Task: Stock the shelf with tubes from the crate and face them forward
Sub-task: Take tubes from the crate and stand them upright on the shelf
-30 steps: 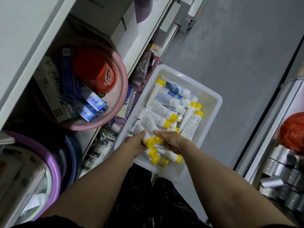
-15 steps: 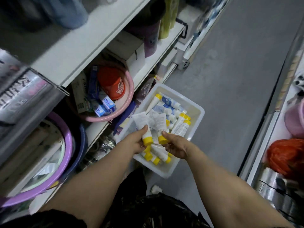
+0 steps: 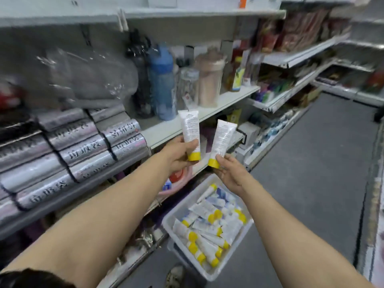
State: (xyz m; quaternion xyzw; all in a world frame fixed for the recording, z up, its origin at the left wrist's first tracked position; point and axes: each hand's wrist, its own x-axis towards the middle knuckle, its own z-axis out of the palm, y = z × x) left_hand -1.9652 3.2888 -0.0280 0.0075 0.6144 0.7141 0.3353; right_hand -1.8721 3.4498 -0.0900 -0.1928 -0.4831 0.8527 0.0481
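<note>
Two yellow-capped white plastic tubes [image 3: 190, 127], one gripped in the left hand [image 3: 178, 153], one in the right hand [image 3: 228, 173], appear mid-carry; next, set them label-forward on the mid-frame white shelf [image 3: 230, 98].

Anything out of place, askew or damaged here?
Mildly: tubes in the white crate lie jumbled, caps pointing different ways. The left hand holds one tube upright, cap down; the right hand holds another tube tilted. No damage shows.

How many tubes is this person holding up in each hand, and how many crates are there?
Left tube, in the left hand: 1
Right tube, in the right hand: 1
Crate: 1
Total: 3
</note>
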